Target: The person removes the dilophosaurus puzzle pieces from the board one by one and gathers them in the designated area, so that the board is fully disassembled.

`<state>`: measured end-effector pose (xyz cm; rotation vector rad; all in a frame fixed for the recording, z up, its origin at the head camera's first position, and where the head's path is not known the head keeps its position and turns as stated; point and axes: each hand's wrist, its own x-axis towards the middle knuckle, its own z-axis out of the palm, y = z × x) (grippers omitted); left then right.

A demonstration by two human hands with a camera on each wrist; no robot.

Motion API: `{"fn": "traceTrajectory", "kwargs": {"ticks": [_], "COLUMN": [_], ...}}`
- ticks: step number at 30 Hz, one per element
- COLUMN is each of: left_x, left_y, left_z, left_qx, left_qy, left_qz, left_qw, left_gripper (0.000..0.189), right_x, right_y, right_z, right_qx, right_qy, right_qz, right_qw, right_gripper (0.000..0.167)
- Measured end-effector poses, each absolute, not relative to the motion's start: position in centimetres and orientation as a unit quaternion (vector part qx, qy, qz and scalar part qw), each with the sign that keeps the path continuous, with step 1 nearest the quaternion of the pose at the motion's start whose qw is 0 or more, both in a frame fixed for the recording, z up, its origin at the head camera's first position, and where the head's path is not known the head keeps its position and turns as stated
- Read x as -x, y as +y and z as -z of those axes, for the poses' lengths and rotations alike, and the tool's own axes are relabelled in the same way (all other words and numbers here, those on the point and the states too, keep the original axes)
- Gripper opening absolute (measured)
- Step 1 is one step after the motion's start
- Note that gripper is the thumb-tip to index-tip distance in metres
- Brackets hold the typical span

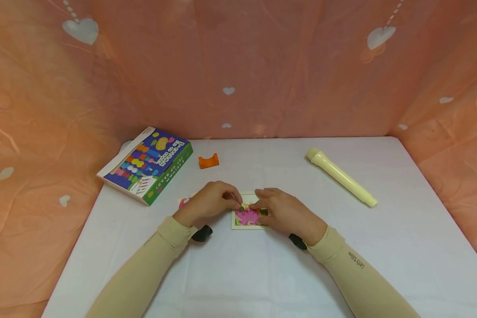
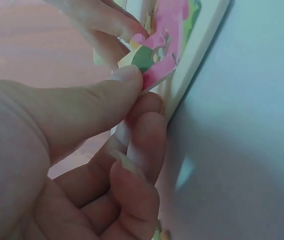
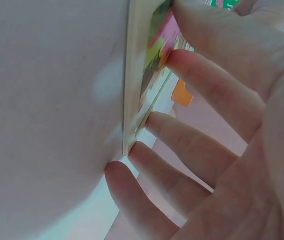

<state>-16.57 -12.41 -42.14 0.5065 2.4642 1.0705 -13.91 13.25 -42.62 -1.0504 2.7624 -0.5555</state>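
My left hand (image 1: 210, 201) pinches a small jigsaw puzzle piece (image 2: 157, 73) in pink, green and pale yellow between thumb and forefinger. It holds the piece at the puzzle board (image 1: 242, 228), a flat pale-rimmed tray with a pink picture, where the piece stands tilted against the picture. My right hand (image 1: 288, 214) lies over the board's right side. In the right wrist view its thumb and forefinger touch the picture (image 3: 158, 50), while the other fingers (image 3: 182, 135) spread along the rim. Colourful loose pieces (image 1: 183, 202) lie partly hidden behind my left wrist.
A blue and green toy box (image 1: 151, 163) lies at the back left of the white table (image 1: 230, 274). Near it stands an orange curved block (image 1: 209, 161). A pale yellow tube (image 1: 342, 177) lies at the right. Orange cloth with hearts hangs around the table.
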Motion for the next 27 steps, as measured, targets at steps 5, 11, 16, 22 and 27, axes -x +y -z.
{"fn": "traceTrajectory", "kwargs": {"ticks": [5, 11, 16, 22, 27], "left_x": [16.4, 15.5, 13.7, 12.2, 12.1], "left_y": [-13.5, -16.9, -21.0, -24.2, -24.5], "left_z": [41.3, 40.7, 40.8, 41.3, 41.7], "left_qx": [-0.160, -0.125, -0.080, -0.059, -0.081], "left_qy": [0.887, 0.902, 0.907, 0.910, 0.917], "left_qz": [-0.387, -0.376, -0.381, -0.381, -0.364], "left_qw": [0.194, 0.174, 0.163, 0.156, 0.144], "left_gripper": [0.004, 0.004, 0.005, 0.006, 0.004], "right_x": [13.9, 13.8, 13.7, 13.8, 13.8], "right_y": [13.1, 12.9, 12.9, 12.9, 13.1], "right_z": [42.6, 42.6, 42.6, 42.4, 42.3], "right_qx": [0.350, 0.337, 0.335, 0.337, 0.333], "right_qy": [0.916, 0.918, 0.919, 0.918, 0.919], "right_qz": [0.185, 0.191, 0.190, 0.190, 0.194], "right_qw": [0.062, 0.079, 0.082, 0.085, 0.087], "right_gripper": [0.039, 0.041, 0.042, 0.041, 0.041]}}
